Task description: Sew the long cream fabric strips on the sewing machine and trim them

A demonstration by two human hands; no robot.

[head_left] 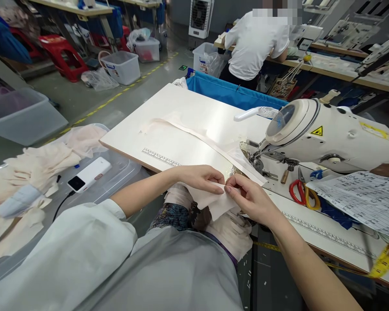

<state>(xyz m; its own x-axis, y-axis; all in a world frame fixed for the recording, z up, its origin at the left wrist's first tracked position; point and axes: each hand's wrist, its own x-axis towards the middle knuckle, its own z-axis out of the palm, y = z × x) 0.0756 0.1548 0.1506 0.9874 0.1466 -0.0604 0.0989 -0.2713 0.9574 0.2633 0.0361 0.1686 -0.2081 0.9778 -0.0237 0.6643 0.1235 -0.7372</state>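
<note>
Above my lap, at the table's front edge, my left hand (203, 179) pinches a pale pink fabric piece (218, 206). Close beside it on the right, my right hand (248, 195) grips the same fabric between thumb and fingers; the fingertips of both hands nearly touch. Part of the fabric hangs below the hands. A long narrow pale strip (194, 133) lies across the white tabletop (168, 103) and runs toward the needle area of the sewing machine (311, 125). More pale cloth (236, 237) rests on my lap.
Red and yellow scissors (301, 192) and a printed sheet (363, 201) lie right of the machine. A yellow tape measure (381, 263) hangs at the right edge. At left, a clear bin (116, 181) holds fabric and a white power bank (90, 174). A person (257, 41) sits beyond.
</note>
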